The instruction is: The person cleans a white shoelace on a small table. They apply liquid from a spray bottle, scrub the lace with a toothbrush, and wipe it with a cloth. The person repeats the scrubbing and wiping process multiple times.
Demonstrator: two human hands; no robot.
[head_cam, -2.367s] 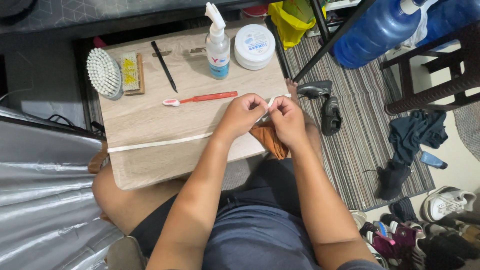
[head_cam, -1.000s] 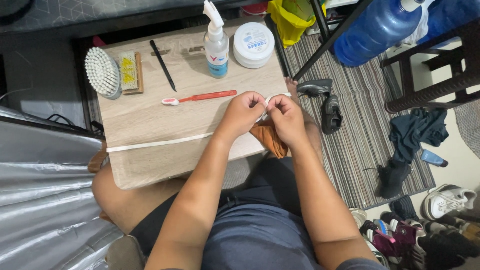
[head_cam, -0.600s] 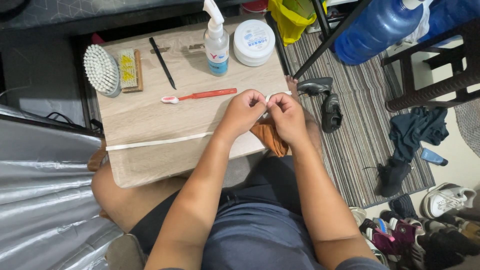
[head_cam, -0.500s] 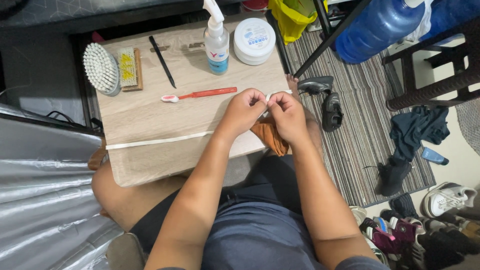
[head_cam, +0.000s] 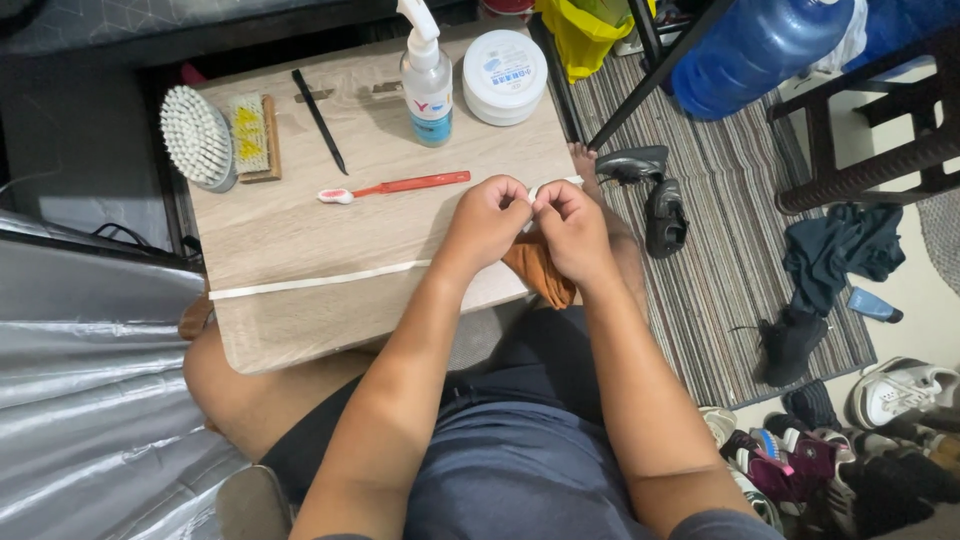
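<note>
Both hands, left (head_cam: 490, 222) and right (head_cam: 572, 228), pinched together on something small and white; keep fingertips close, cloth (head_cam: 535, 270) underneath.

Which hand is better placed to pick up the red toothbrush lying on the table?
The left hand, probably. It sits just below the handle end of the red toothbrush, while the right hand is farther off at the table's right edge. Both hands are pinching something small and white together.

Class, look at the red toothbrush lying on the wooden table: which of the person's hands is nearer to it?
Left. The left hand sits just right of the toothbrush handle's end; the right hand lies farther right, beyond the left hand.
</note>
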